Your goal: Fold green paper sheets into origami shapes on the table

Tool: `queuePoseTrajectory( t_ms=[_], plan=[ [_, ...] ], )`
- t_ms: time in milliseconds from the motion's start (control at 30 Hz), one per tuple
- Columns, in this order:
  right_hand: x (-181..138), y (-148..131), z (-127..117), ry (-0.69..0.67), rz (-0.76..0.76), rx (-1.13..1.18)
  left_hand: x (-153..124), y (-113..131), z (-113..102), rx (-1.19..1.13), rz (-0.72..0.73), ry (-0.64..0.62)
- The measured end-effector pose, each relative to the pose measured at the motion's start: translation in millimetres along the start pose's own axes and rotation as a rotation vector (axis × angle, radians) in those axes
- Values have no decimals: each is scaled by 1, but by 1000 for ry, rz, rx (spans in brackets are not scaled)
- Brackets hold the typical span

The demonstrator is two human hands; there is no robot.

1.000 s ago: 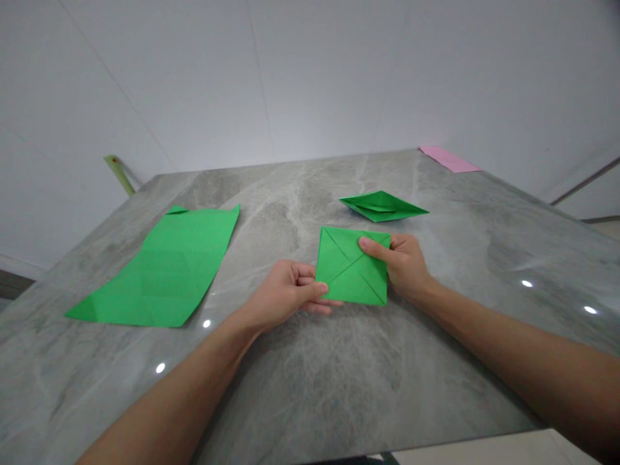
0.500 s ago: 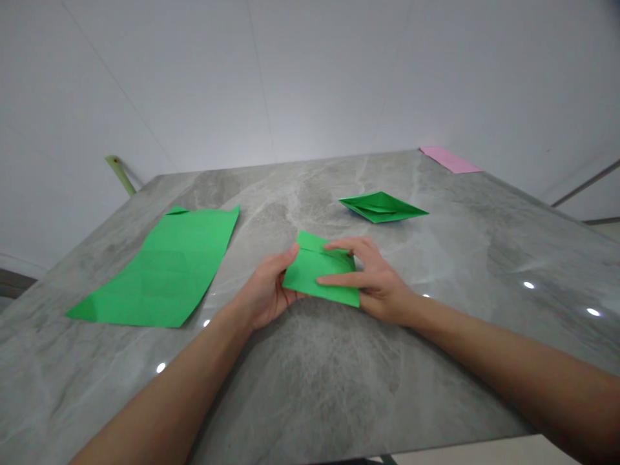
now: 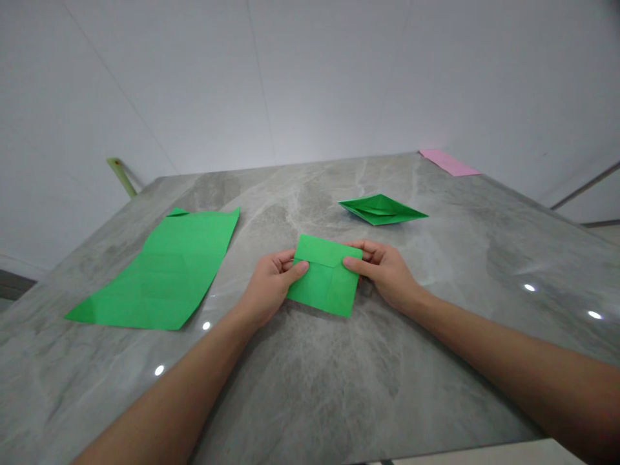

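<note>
A folded green paper is held up over the middle of the table, with a flap folded along its upper part. My left hand pinches its left edge, thumb on the front and fingers behind. On the right edge my right hand grips it the same way, thumb in front near the flap. The fingers behind the paper are partly hidden. Beyond my right hand lies a green paper boat shape, pointed at both ends.
A large creased green sheet with curled corners lies on the left of the grey marbled table. At the far right edge is a pink paper. A white wall stands behind the table, and a light green strip leans beyond its left edge.
My right hand has gone from fingers spread over the front of the folded paper to a thumb-and-finger grip on its right edge. The left thumb has moved lower and inward.
</note>
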State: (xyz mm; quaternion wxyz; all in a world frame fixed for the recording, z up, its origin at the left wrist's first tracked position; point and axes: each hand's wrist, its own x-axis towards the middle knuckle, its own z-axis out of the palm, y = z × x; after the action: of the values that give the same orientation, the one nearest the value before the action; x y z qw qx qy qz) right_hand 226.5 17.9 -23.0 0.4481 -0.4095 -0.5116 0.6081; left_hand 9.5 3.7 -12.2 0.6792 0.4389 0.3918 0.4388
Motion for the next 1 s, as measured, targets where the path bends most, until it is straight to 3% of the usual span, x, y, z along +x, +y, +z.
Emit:
queuePoseTrajectory(
  t_ms=[133,333,467,600,700,867,1000],
  plan=[
    [-1,-2,2,109,-30,-12,0,1,0,53,10,84],
    [2,-5,0,196,-144,-34,-1,3,2,173,-14,1],
    [0,-5,1,114,-51,79,0,-1,3,205,-38,30],
    [-2,-4,5,-43,95,41,1,-4,6,159,-15,44],
    [-4,-2,5,-26,86,-3,2,-6,5,183,-6,65],
    [-8,0,-2,1,-148,-78,4,-2,-2,367,85,182],
    [-12,-6,-4,-122,-505,-413,2,2,-1,405,61,112]
  ],
)
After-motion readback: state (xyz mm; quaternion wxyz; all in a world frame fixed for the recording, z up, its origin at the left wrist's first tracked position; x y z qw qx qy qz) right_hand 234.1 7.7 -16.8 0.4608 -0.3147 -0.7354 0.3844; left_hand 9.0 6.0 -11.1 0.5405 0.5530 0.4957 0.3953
